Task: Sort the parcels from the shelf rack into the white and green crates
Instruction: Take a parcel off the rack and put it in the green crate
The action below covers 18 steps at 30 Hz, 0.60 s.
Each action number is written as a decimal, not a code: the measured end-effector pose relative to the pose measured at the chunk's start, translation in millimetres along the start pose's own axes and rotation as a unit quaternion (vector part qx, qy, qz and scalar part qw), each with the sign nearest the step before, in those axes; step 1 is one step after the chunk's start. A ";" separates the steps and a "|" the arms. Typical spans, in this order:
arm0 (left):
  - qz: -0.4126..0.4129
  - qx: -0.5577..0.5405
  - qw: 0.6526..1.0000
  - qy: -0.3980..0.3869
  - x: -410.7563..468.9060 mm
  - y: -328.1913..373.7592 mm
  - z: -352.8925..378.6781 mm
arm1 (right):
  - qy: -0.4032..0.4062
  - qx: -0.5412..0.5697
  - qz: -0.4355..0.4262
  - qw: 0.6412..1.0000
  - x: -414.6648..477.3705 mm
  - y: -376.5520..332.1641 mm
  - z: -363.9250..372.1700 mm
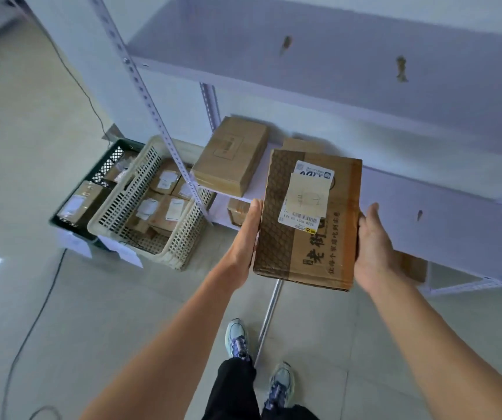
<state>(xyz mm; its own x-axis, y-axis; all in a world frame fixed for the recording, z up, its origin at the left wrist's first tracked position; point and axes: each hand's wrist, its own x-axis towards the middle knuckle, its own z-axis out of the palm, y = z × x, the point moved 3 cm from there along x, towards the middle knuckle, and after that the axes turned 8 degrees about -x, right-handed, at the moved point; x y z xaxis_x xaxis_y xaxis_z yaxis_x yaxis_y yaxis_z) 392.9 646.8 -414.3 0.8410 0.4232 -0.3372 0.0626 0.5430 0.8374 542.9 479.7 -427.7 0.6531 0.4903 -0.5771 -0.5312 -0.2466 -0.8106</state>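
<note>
I hold a brown cardboard parcel with a white shipping label in front of the shelf rack, just above its lower shelf. My left hand lies flat against the parcel's left side with straight fingers. My right hand grips the right side, its fingers wrapped round the edge. To the left on the floor stands the white crate, holding several labelled parcels. The dark green crate sits beside it, further left, with a few parcels inside.
A plain brown parcel lies on the lower shelf left of my hands. Smaller boxes sit below the shelf and at the right. The rack's perforated upright crosses over the white crate. A cable and a metal rod lie on the floor.
</note>
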 end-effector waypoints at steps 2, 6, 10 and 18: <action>0.018 -0.001 1.000 -0.001 -18.2 16.7 -14.6 | -0.016 -0.018 -0.002 1.000 -7.7 -4.9 26.0; 0.048 0.007 0.998 0.037 -52.9 52.2 -48.8 | -0.050 -0.046 0.004 0.998 -15.8 -10.2 84.6; 0.050 0.010 0.995 0.085 -80.9 68.9 -101.0 | -0.074 -0.062 0.017 0.995 -20.3 -8.0 148.1; 0.030 -0.009 0.992 0.122 -127.2 122.9 -244.1 | -0.134 -0.075 0.015 0.988 -28.6 13.6 312.3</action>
<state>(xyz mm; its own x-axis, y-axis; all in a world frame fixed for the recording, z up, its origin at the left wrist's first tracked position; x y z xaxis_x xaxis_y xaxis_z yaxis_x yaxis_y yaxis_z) 162.4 836.7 -373.5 0.6873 0.6169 -0.3835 0.0046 0.5242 0.8516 348.4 723.4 -391.1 0.4610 0.6801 -0.5700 -0.4484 -0.3758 -0.8110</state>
